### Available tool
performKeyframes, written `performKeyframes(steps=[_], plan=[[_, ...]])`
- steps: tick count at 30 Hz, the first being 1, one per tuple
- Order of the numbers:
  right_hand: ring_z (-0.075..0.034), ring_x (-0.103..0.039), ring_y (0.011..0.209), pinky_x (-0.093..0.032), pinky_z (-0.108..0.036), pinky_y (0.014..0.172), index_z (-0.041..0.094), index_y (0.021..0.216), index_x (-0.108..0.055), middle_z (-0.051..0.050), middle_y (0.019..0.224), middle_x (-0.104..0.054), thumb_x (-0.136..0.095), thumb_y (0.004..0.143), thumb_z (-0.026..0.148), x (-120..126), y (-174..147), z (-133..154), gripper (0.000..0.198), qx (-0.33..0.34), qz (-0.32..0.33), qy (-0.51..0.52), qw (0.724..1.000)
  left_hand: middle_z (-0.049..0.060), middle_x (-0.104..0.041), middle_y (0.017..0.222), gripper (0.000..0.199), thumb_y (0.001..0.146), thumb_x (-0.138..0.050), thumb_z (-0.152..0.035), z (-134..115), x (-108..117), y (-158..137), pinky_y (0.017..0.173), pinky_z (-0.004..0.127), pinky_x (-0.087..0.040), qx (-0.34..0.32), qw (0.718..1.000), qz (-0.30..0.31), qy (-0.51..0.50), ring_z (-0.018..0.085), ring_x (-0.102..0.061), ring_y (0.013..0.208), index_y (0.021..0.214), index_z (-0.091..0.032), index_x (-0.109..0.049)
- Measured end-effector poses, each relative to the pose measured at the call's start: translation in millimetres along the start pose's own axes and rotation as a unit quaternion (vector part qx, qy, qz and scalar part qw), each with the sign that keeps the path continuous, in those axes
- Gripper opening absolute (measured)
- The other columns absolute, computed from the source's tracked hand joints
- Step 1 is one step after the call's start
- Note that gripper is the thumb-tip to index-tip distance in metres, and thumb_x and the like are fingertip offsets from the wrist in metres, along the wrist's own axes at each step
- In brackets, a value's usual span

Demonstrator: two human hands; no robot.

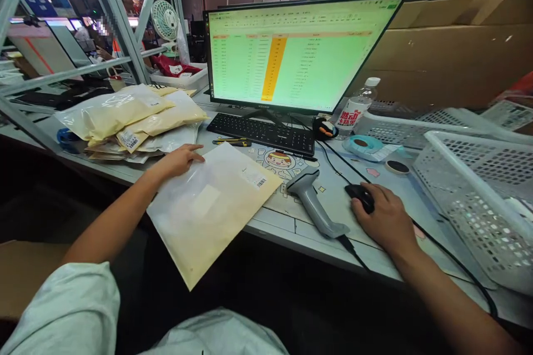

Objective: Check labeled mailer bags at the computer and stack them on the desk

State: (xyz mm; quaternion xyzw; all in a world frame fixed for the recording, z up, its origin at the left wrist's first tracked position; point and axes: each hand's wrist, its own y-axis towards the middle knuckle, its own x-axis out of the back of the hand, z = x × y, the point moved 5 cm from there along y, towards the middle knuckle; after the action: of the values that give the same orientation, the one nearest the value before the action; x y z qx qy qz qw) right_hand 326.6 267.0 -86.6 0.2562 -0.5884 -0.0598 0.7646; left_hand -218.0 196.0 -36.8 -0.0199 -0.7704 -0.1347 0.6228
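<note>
My left hand [180, 162] is closed on the upper left edge of a flat plastic mailing bag [220, 194], its fingers partly hidden. The bag is pale and yellowish with a barcode label near its right corner, and its lower part sticks out past the desk's front edge. My right hand [385, 216] is wrapped over a black computer mouse [361, 198] on the desk mat. Between the hands lies a grey barcode scanner [314, 202], its cable running over the desk edge. Behind stands a monitor [300, 55] showing a spreadsheet, with a black keyboard [262, 132] below it.
Several filled mailing bags [125, 116] are piled at the left. A utility knife [232, 142] lies by the keyboard. At the right are a plastic bottle [357, 108], a roll of labels [362, 146] and a white perforated basket [474, 211]. Metal shelf posts [112, 16] rise at the left.
</note>
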Motion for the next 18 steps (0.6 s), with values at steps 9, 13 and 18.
performKeyframes(steps=[9, 13, 18], plan=[[-0.036, -0.053, 0.132, -0.041, -0.049, 0.117, 0.01, 0.138, -0.059, -0.025, 0.138, -0.061, -0.045, 0.1, 0.046, 0.2, -0.9, 1.5, 0.054, 0.013, -0.002, 0.005, 1.0, 0.023, -0.027, 0.171, 0.1, 0.086, -0.07, -0.072, -178.4, -58.0, -53.6, 0.115, 0.076, -0.038, 0.03, 0.991, 0.127, 0.035, 0.058, -0.032, 0.151, 0.166, -0.022, -0.037], [-0.036, -0.052, 0.133, -0.041, -0.047, 0.116, 0.008, 0.138, -0.059, -0.025, 0.14, -0.06, -0.042, 0.101, 0.048, 1.8, -1.8, 4.0, 0.057, 0.005, 0.011, -0.002, 1.0, 0.018, -0.021, 0.174, 0.086, 0.085, -0.071, -0.031, -180.9, -71.9, -57.0, 0.123, 0.072, -0.029, -0.072, 0.984, 0.162, 0.025, 0.052, -0.022, 0.157, 0.164, -0.023, -0.039], [-0.033, -0.052, 0.135, -0.04, -0.045, 0.117, 0.011, 0.14, -0.057, -0.023, 0.141, -0.059, -0.043, 0.101, 0.049, 1.1, -3.4, 3.8, 0.055, 0.005, 0.007, -0.011, 1.0, -0.002, -0.036, 0.17, 0.081, 0.075, -0.051, 0.0, -159.3, -50.1, -51.7, 0.134, 0.061, -0.009, -0.24, 0.951, 0.195, 0.001, 0.028, -0.021, 0.162, 0.148, -0.034, -0.058]])
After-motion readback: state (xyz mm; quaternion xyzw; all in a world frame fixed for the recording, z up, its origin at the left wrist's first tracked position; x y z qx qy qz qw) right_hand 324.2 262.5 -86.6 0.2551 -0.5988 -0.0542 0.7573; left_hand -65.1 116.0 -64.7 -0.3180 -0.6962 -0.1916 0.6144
